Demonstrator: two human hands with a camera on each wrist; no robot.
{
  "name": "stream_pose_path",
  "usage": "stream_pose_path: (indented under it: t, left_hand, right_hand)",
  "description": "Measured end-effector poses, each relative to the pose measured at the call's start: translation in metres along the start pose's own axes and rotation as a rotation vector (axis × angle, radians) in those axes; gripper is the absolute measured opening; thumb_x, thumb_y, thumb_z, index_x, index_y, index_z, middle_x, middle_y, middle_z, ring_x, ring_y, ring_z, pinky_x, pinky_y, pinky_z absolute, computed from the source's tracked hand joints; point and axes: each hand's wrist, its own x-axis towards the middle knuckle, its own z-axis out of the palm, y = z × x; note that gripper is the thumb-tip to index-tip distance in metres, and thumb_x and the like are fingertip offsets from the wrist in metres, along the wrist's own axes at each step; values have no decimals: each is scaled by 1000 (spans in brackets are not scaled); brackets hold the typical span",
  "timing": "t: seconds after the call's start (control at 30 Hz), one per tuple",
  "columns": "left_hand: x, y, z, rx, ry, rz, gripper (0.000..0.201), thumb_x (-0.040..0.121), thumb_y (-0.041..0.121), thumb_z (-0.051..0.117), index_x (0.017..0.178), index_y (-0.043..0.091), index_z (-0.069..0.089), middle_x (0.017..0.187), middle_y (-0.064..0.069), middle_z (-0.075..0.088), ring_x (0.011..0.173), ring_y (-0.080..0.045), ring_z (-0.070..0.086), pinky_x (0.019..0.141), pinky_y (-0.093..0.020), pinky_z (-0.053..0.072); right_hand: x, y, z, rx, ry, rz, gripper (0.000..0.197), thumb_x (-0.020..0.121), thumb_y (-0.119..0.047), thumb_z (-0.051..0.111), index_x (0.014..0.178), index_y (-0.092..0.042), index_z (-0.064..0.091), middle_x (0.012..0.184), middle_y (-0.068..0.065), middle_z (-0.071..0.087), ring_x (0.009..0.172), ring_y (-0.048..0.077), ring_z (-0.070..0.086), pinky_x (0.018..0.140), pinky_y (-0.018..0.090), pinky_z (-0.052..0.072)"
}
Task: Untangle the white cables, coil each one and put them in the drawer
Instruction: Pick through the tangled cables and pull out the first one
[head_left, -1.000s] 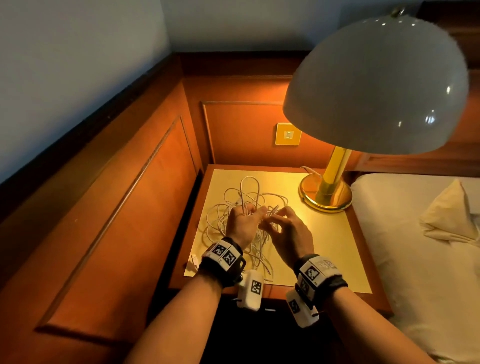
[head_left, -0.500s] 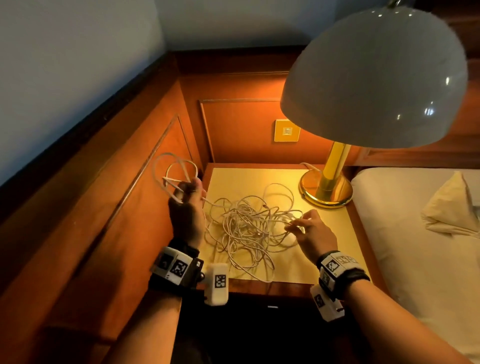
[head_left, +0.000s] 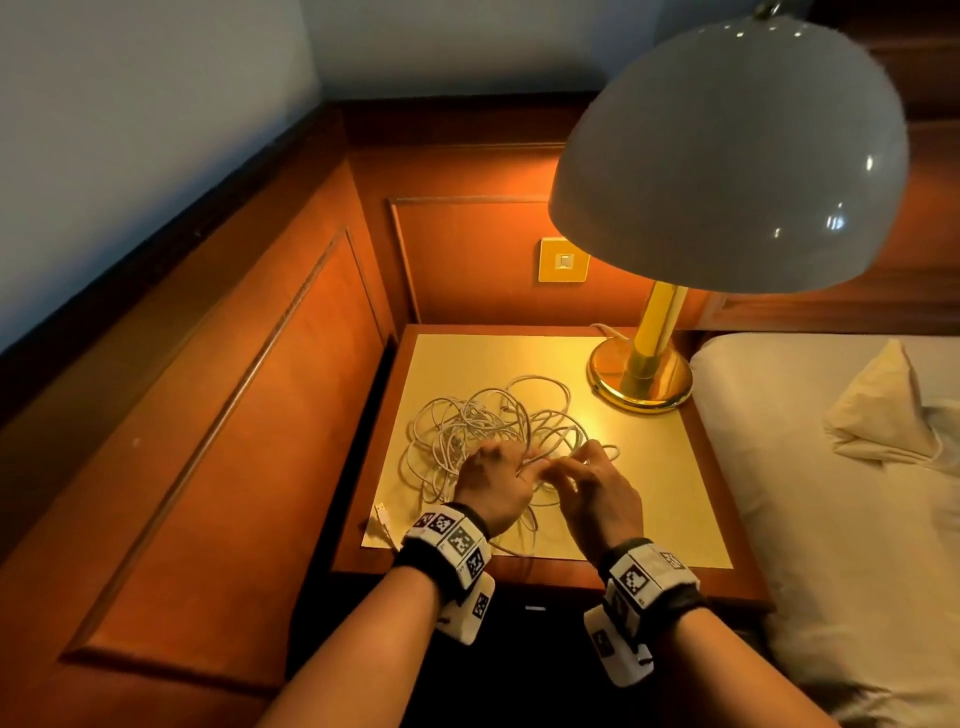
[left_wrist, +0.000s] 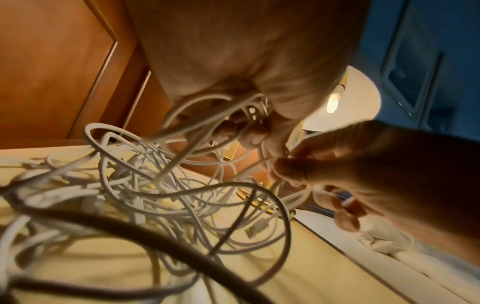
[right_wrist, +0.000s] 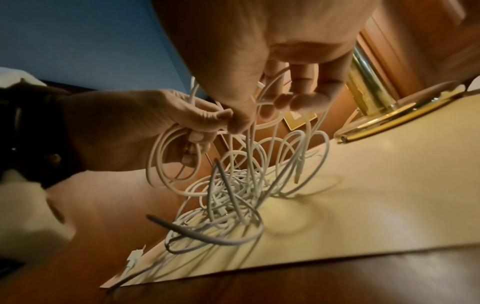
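Many cables: white cables are piled in a messy knot on the nightstand.
Left hand: a few loops are held in its curled fingers.
Right hand: one cable is pinched, right beside the left hand.
Lamp: it is stood behind the pile.

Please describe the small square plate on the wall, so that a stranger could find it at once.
Find the big grey dome lamp on the bedside table. On the wooden wall panel behind the table, just left of the lamp's brass stem, sits the switch plate. It is the only shiny yellow square on that reddish-brown wood.
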Motion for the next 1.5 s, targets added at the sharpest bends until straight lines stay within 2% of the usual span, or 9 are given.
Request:
stream_pose_path:
  t: [0.27, 0.4, 0.7, 0.87, 1.03, 1.13, 1.27, 1.4, 1.5]
  left_hand:
    - [3, -7, -15, 287, -144, 147, 20, 98, 36, 58, 109, 23, 70, 103, -5, 64, 100, -22, 57, 88, -36, 49]
    - [5, -18, -22, 267, 79, 320, 15, 95, 27, 60, 96, 16, 70, 89, -5, 69, 86, -23, 61, 72, -34, 52]
    - [-1, -14, -80, -219, 392, 117, 21, 101, 30, 56, 90, 17, 68, 63, 9, 62, 53, -8, 57, 46, -23, 42]
    - [-55, 7, -89, -423, 550, 97, 20, 103, 19, 54, 90, 8, 66, 54, 8, 53, 43, -3, 46, 43, -17, 34]
    - [-104, 9, -48, -336, 333, 233, 12, 101, 27, 60, 102, 19, 68, 81, 8, 69, 66, -7, 66, 50, -26, 52]
    - [-124, 2, -22, -233, 220, 292, 16, 101, 34, 55, 102, 21, 64, 80, 4, 64, 71, -12, 61, 60, -32, 51]
    - [-144, 3, -2, -162, 86, 336, 18, 99, 39, 51, 99, 25, 63, 82, 5, 62, 77, -16, 60, 67, -35, 49]
    - [-155, 6, 13, -221, -263, 104, 17, 88, 53, 64, 98, 41, 59, 86, 8, 61, 81, -9, 58, 78, -34, 51]
    - [-159, 3, 19, -158, -521, -9, 52, 77, 52, 79, 122, 36, 59, 115, 7, 61, 107, -11, 60, 98, -38, 51]
  right_hand:
    - [-6, 18, 11, 79, -11, 63, 9, 94, -35, 60, 90, -30, 66, 90, -8, 52, 68, 17, 53, 49, 25, 36]
    - [-2, 33, 13, 223, -31, 263, 18, 94, -43, 58, 100, -32, 71, 96, -9, 60, 84, 17, 57, 65, 30, 44]
    - [0, 52, -7, 35, -101, 287, 47, 92, -51, 57, 134, -33, 52, 124, 1, 55, 97, 23, 61, 74, 31, 48]
    - [-5, 11, -32, 386, 206, 186, 24, 97, -39, 53, 101, -18, 62, 96, 5, 60, 74, 13, 54, 59, 28, 41]
    - [-24, -31, -50, 1031, -220, 401, 65, 96, -61, 37, 88, -9, 75, 74, 8, 65, 54, 18, 47, 44, 24, 35]
    - [-34, -37, -59, 1115, -304, 450, 53, 92, -55, 53, 92, -6, 74, 77, 9, 65, 63, 21, 50, 48, 27, 38]
    - [-52, -30, -71, 1000, -228, 396, 27, 95, -25, 58, 90, -3, 73, 82, 13, 70, 73, 21, 57, 62, 30, 44]
    - [-74, -16, -82, 811, -139, 359, 25, 98, -16, 48, 86, -1, 64, 80, 16, 69, 73, 20, 62, 67, 31, 44]
    - [-92, 1, -82, 635, -165, 303, 24, 100, -20, 47, 83, -12, 61, 69, 8, 64, 67, 21, 60, 60, 34, 45]
